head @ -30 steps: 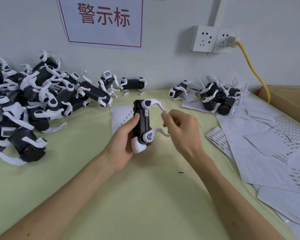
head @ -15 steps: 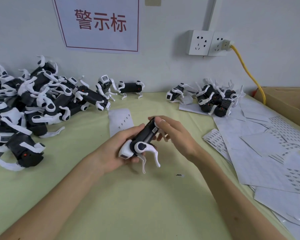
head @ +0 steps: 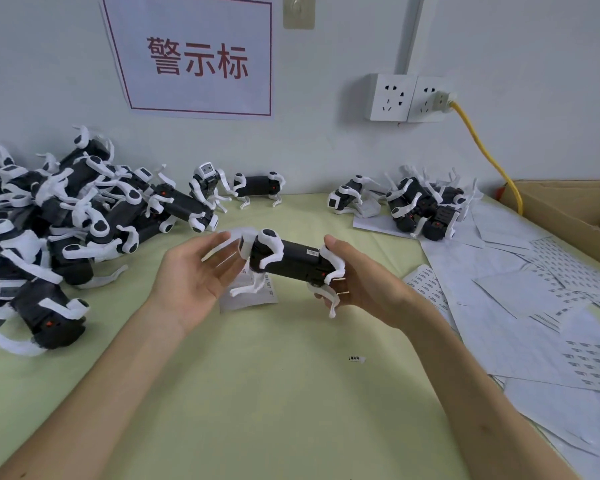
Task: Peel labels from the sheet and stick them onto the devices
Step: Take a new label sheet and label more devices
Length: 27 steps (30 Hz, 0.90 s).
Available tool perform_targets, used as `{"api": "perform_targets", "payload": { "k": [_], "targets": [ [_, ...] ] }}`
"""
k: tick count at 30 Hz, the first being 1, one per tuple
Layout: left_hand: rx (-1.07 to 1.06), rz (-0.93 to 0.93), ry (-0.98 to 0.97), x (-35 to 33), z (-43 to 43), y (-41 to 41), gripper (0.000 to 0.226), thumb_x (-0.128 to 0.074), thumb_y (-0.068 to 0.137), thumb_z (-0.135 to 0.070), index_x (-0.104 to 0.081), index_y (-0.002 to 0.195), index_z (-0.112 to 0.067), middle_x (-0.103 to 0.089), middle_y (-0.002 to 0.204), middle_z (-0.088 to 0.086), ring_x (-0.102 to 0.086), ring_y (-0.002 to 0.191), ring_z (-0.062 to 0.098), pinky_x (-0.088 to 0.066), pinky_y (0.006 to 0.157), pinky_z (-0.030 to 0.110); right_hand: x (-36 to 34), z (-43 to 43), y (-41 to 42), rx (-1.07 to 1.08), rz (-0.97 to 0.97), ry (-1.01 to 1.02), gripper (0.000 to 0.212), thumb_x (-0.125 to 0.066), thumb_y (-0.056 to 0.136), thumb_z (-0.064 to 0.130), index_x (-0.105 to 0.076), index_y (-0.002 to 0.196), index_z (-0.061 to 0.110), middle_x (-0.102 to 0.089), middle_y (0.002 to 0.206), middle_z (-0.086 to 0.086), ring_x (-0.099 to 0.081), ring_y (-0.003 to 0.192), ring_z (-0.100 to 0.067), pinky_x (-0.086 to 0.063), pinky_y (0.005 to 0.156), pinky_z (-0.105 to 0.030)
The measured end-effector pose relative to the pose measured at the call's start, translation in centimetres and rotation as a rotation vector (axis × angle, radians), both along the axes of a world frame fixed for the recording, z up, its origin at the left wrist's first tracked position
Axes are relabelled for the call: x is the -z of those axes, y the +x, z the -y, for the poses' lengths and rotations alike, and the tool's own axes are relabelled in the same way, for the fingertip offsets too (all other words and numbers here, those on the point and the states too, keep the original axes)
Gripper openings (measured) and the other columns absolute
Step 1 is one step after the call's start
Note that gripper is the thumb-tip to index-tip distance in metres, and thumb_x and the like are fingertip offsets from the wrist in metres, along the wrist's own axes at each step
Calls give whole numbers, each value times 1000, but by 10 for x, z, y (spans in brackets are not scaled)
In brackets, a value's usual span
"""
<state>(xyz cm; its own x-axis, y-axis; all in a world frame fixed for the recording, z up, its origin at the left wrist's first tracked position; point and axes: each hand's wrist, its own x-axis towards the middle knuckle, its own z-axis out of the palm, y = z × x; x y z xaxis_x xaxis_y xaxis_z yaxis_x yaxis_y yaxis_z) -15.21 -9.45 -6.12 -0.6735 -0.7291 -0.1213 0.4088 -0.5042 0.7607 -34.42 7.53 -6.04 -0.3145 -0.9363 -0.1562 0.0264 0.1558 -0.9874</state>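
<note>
Releasing device [head: 293, 259], left hand [head: 194, 278] now open

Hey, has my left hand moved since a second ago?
Yes, the left hand released the device and shifted left, toward the pile of devices; right hand holds it.
</note>
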Motion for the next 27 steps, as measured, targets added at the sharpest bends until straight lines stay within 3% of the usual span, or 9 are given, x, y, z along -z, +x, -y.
{"api": "perform_targets", "payload": {
  "k": [4, 6, 9, 11, 13, 15, 19, 23, 27],
  "targets": [
    [-110, 53, 69, 9, 8, 1, 13, -54, 96, -11, -63, 100, -2, -68, 101, 19, -75, 82, 27, -63, 73, 33, -6, -7, -15, 179, 105, 39, 53, -49, 101, 55, -64, 121, 8, -66, 78, -12, -62, 66, -24, -54, 57, -30],
    [-114, 66, 70, 13, 9, 1, 13, -53, 95, -11, -62, 99, -2, -67, 102, 19, -75, 81, 28, -63, 74, 34, -12, -15, -30, 337, 241, -76, 51, -51, 100, 52, -64, 120, 6, -61, 73, -11, -60, 61, -23, -51, 56, -29],
    [-97, 89, 51, 16, 8, -1, 12, -54, 95, -12, -62, 96, -4, -67, 98, 17, -75, 79, 28, -63, 70, 32, -18, -44, -62, 638, 593, -532, 45, -54, 99, 48, -71, 106, 7, -69, 95, -9, -72, 81, -26, -54, 72, -34],
    [-87, 109, 35, 17, 5, -4, 11, -55, 95, -12, -63, 95, -4, -67, 95, 15, -75, 78, 27, -63, 70, 32, -16, -67, -80, 750, 747, -884, 43, -46, 103, 43, -66, 124, 11, -71, 122, -5, -73, 108, -27, -53, 90, -37],
    [-82, 125, 23, 18, 3, -6, 11, -54, 95, -12, -63, 95, -4, -67, 94, 15, -75, 78, 26, -63, 72, 32, -11, -79, -90, 809, 792, -1008, 44, -41, 106, 40, -57, 138, 15, -70, 130, -6, -71, 115, -27, -50, 99, -39],
    [-79, 143, 2, 17, 2, -8, 12, -53, 96, -12, -62, 94, -5, -67, 93, 14, -74, 77, 25, -62, 75, 32, -6, -74, -90, 843, 769, -900, 44, -39, 106, 39, -56, 139, 15, -71, 128, -6, -72, 112, -26, -49, 99, -39],
    [-68, 163, -25, 17, 0, -9, 14, -52, 98, -13, -63, 93, -5, -67, 91, 12, -72, 77, 25, -63, 71, 29, -4, -50, -73, 847, 698, -641, 42, -47, 102, 36, -65, 131, 12, -73, 122, -7, -73, 95, -22, -49, 84, -31],
    [-71, 194, -46, 19, -2, -12, 13, -52, 99, -12, -63, 94, -5, -66, 91, 11, -68, 80, 25, -63, 68, 27, -5, -33, -61, 829, 500, -487, 33, -49, 99, 32, -71, 115, 14, -72, 92, -1, -59, 65, -16, -42, 67, -28],
    [-68, 235, -84, 22, -3, -16, 11, -56, 98, -12, -64, 94, -7, -67, 88, 9, -68, 75, 20, -59, 67, 25, -4, -26, -51, 752, 365, -445, 24, -53, 97, 27, -73, 102, 14, -68, 77, 0, -57, 58, -15, -42, 63, -28]
  ]
}}
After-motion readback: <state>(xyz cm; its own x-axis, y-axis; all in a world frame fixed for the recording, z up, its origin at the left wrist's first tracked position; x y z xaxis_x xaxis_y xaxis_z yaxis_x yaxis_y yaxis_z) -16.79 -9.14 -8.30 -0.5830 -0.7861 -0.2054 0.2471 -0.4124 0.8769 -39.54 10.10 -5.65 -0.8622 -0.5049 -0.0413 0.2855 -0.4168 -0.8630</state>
